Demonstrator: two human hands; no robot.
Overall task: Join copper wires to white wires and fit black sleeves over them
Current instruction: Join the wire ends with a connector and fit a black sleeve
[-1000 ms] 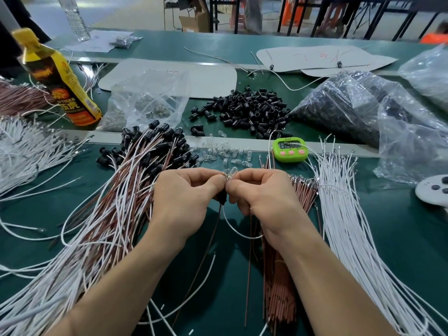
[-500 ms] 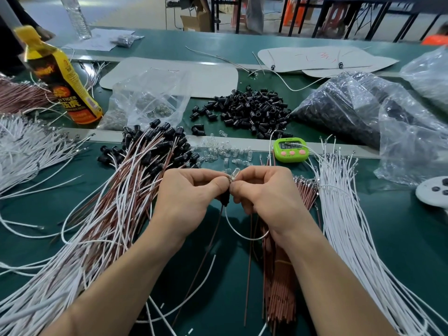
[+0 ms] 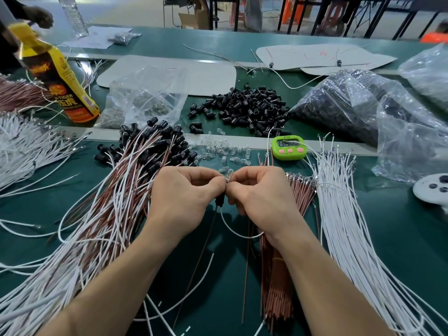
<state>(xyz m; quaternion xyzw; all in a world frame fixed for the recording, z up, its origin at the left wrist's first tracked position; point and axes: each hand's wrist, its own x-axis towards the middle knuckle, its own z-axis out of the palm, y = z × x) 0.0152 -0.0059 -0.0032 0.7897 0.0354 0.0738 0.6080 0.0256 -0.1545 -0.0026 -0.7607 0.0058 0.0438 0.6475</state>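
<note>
My left hand (image 3: 184, 197) and my right hand (image 3: 261, 197) meet fingertip to fingertip over the green table. Between them they pinch a small clear bulb (image 3: 228, 176). Just below it sits a black sleeve (image 3: 220, 202), with a copper wire (image 3: 194, 267) and a white wire (image 3: 235, 230) hanging from it. Finished wire pairs with black sleeves (image 3: 126, 190) lie in a heap to the left. A bundle of copper wires (image 3: 278, 282) lies under my right forearm, and loose white wires (image 3: 349, 226) lie to the right.
Loose black sleeves (image 3: 247, 110) are piled at the back, clear bulbs (image 3: 225, 151) scattered before them. A green timer (image 3: 288, 147) stands nearby. Plastic bags (image 3: 363, 110) sit at the right, a yellow bottle (image 3: 60, 78) at the left, more white wires (image 3: 26, 146) far left.
Both hands stay pinched together in the same spot. The white wire loop below them hangs slightly lower. At the far left another person's hand has come to the yellow bottle.
</note>
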